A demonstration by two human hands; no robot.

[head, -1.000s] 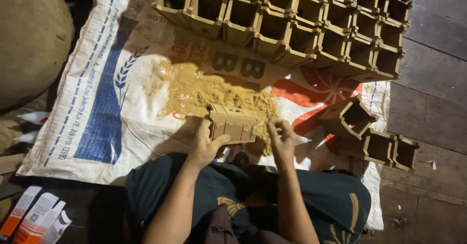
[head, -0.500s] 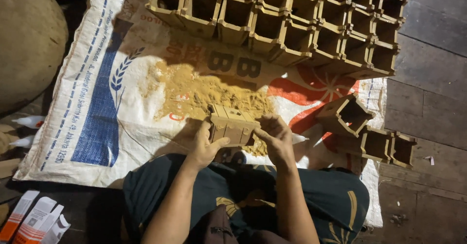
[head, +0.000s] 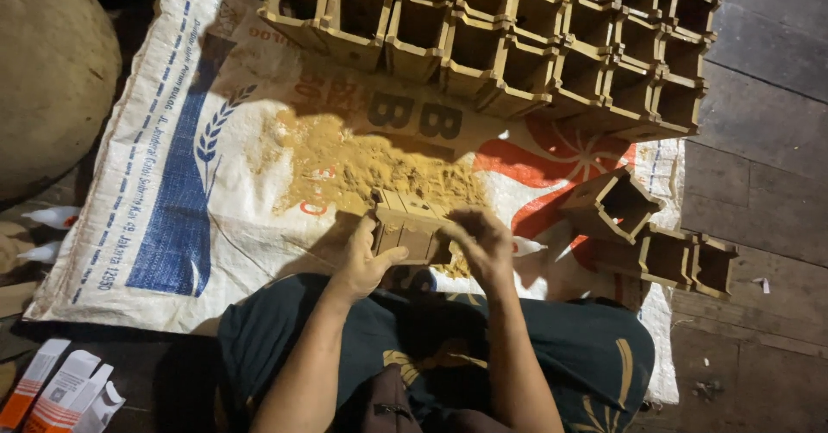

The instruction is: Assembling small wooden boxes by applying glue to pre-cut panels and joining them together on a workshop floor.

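Where the head camera looks down past my knees, I see a printed woven sack (head: 198,217) spread on the plank floor (head: 768,97), with a heap of yellow-brown powder (head: 362,170) at its middle. At twelve to one o'clock from the heap stands a block of small square cardboard cells (head: 509,45), joined in rows, mouths up; as far as I can see into them they hold nothing but shadow. At three o'clock three more loose cells (head: 655,243) lie tipped, mouths open and also bare inside. A big rounded sack (head: 52,71) sits at nine o'clock, and small white and orange cartons (head: 60,394) lie at seven o'clock.

Against the frame half a second back, my right hand has slid from the block's right end to its near right corner, and the block has barely moved.

My left hand (head: 366,265) grips the small cardboard block (head: 410,226) from its left side, thumb laid along the near face. My right hand (head: 483,243) is curled with fingers bunched at the block's right corner; I cannot tell whether they pinch powder. The block rests on the near edge of the heap, between both hands, at six o'clock from the powder's middle.
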